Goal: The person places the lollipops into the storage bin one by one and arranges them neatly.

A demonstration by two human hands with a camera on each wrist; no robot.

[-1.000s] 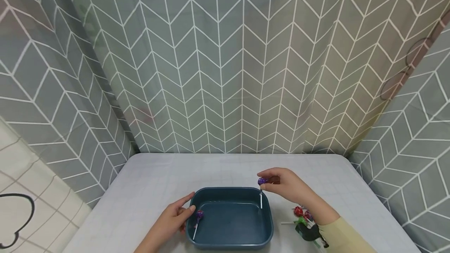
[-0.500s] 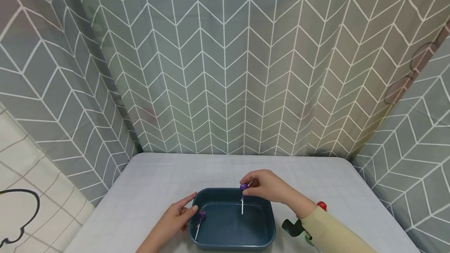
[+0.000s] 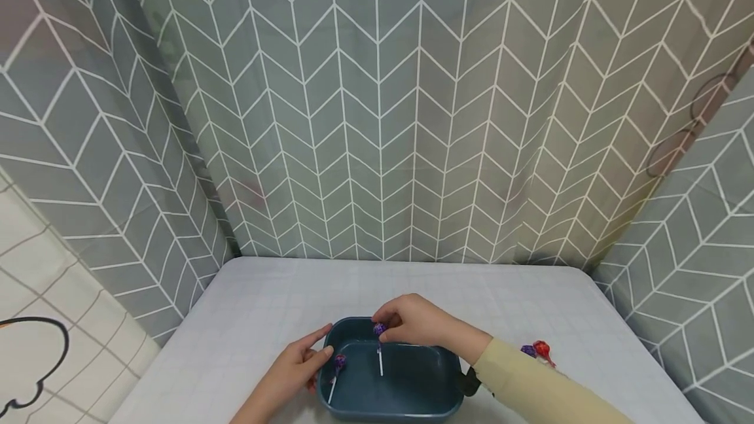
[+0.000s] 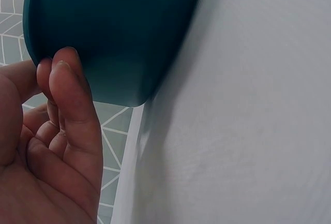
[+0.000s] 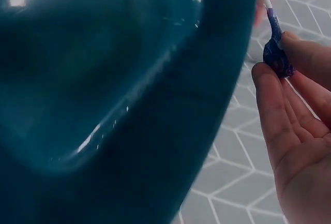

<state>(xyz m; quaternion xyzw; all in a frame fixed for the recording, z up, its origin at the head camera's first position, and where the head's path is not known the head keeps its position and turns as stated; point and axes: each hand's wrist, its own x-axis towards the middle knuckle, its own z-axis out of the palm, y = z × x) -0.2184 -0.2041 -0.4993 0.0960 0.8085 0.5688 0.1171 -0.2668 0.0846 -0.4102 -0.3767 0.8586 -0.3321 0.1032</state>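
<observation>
In the head view my right hand (image 3: 406, 320) pinches a purple-wrapped lollipop (image 3: 379, 330) by its round head, over the far part of a dark blue tray (image 3: 391, 416). The white stick points down into the tray. Seen from the right wrist, the wrapped head (image 5: 277, 61) sits between thumb and fingertips. My left hand (image 3: 297, 362) grips the tray's left rim, thumb on top and fingers at the outer wall (image 4: 119, 84). Another purple lollipop (image 3: 340, 362) lies inside the tray by its left wall, near that thumb.
Right of the tray, a red lollipop (image 3: 541, 349) and a purple one (image 3: 528, 351) lie on the white tablecloth (image 3: 283, 293), partly hidden by the sleeve (image 3: 530, 378). A black object (image 3: 469, 382) shows beside the tray's right edge. A patterned curtain (image 3: 377, 149) stands behind the table.
My right hand has carried the purple lollipop leftward from the tray's far right corner to over its left half. The left hand has kept its grip on the rim.
</observation>
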